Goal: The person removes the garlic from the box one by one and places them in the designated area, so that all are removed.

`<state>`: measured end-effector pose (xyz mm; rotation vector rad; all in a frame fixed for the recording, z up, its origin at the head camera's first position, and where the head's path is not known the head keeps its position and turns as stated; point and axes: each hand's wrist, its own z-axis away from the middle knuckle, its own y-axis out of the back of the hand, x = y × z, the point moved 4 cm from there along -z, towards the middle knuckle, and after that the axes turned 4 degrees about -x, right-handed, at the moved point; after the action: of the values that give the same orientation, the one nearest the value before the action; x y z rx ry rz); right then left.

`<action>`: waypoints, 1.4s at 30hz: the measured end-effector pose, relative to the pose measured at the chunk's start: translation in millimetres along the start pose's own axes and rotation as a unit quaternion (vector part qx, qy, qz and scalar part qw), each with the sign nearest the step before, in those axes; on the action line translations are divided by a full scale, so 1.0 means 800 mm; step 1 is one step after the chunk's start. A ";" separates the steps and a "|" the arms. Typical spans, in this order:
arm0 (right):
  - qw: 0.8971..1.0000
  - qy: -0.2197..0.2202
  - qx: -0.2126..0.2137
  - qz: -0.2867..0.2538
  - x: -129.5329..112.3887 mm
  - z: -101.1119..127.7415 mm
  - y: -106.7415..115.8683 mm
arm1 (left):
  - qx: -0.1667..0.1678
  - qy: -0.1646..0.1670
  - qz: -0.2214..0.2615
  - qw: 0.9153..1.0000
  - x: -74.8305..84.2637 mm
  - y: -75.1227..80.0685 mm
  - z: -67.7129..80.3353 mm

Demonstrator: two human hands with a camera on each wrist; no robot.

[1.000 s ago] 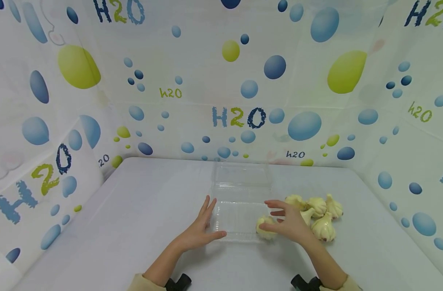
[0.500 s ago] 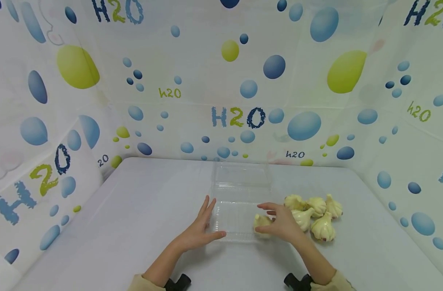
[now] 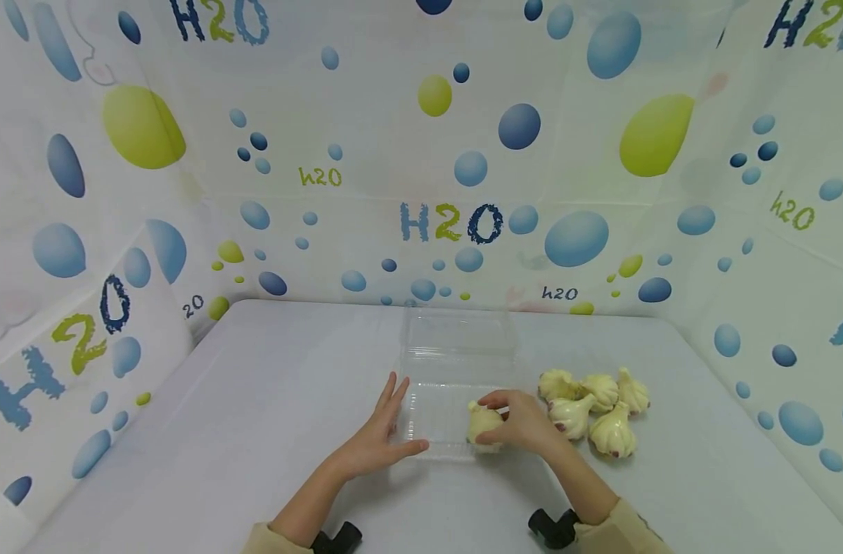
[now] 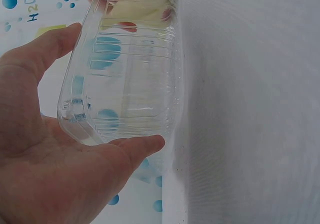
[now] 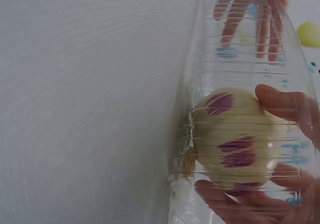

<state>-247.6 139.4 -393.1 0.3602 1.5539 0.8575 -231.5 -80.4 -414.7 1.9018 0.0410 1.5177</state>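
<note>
A clear plastic clamshell container [image 3: 435, 412] lies on the table with its lid [image 3: 458, 332] folded back toward the wall. My left hand [image 3: 374, 442] rests against its left end, thumb at the front side and fingers spread along the left edge, as the left wrist view also shows. Inside the container's right part, my right hand [image 3: 528, 422] holds a garlic bulb [image 3: 483, 425] between thumb and fingers. Through the clear wall in the right wrist view, this garlic bulb [image 5: 235, 139] shows purple streaks, and fingers appear on both sides of it.
Several more garlic bulbs [image 3: 613, 432] lie grouped on the white table [image 3: 290, 369], right of the container. A wall covering [image 3: 366, 115] with blue and green spots stands behind and at both sides.
My right hand has moved left with the garlic bulb, farther into the container. My left hand has stayed at the container's left end.
</note>
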 end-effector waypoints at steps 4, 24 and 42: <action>1.000 0.001 -0.009 0.001 0.003 -0.004 -0.003 | -0.003 0.000 0.003 1.000 -0.001 0.000 0.000; 0.995 -0.045 0.059 -0.061 0.003 0.000 0.003 | -0.010 0.000 0.006 1.000 -0.003 0.000 0.000; 0.982 0.003 0.129 -0.138 -0.005 0.016 0.031 | -0.019 0.003 0.014 1.000 0.039 0.008 0.015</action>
<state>-241.3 157.8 -372.5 0.3178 1.6778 0.4447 -213.6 -77.6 -385.7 1.8751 -0.0133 1.5319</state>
